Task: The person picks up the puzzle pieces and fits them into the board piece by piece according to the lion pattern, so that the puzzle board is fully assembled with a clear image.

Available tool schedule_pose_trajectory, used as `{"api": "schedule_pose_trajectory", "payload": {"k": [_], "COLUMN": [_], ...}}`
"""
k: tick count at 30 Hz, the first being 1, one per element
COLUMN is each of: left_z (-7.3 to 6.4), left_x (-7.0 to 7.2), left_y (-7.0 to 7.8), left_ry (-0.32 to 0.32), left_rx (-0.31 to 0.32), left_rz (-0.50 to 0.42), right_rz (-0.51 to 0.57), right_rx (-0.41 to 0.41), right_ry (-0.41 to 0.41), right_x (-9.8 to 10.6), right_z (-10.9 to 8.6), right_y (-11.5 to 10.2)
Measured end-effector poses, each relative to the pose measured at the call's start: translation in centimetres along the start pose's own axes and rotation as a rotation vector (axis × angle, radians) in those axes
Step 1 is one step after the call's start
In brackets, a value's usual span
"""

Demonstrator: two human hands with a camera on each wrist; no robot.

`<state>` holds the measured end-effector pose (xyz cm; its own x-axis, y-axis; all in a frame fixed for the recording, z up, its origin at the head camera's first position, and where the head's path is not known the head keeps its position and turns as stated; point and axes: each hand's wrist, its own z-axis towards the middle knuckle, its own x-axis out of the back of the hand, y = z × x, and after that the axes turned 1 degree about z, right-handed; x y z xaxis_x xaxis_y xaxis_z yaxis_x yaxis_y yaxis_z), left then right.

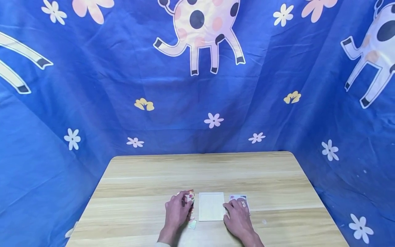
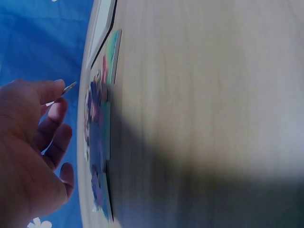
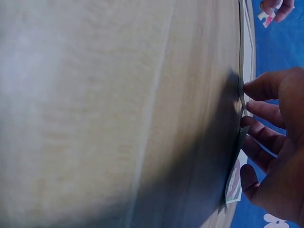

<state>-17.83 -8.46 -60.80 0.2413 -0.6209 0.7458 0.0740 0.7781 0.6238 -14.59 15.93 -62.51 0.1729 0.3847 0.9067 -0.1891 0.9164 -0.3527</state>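
Observation:
My left hand pinches a small jigsaw piece between thumb and index finger, the other fingers loosely bent; the piece shows white and pink in the right wrist view. Under and beside that hand lie several colourful pieces, with one greenish piece nearest me. Between the hands a square white tray with a raised rim lies flat. My right hand rests at the tray's right edge, thumb and index fingertips touching it a little apart. Its other fingers lie over a printed picture card, partly hiding it.
A light wood table with rounded far corners carries everything. Blue cloth with flower and animal prints hangs behind it and on both sides.

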Motion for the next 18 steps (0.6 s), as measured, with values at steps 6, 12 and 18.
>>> {"api": "schedule_pose_trajectory", "payload": {"k": [6,12,18], "left_z": [0.0,-0.4,-0.6], "left_x": [-0.7,-1.3,-1.7], "left_y": [0.3,0.4,0.8], "left_ry": [-0.018,-0.048,-0.031], "left_rx": [-0.019,-0.007,-0.038], "left_rz": [-0.001,0.010,0.016], "right_rz": [-0.006,-0.006,0.002], "right_rx": [0.002,0.010,0.014], "right_ry": [-0.002,-0.013,-0.025], "right_x": [0.1,0.1,0.2], "right_z": [-0.1,-0.3,-0.4], "right_y": [0.0,0.2,0.3]}}
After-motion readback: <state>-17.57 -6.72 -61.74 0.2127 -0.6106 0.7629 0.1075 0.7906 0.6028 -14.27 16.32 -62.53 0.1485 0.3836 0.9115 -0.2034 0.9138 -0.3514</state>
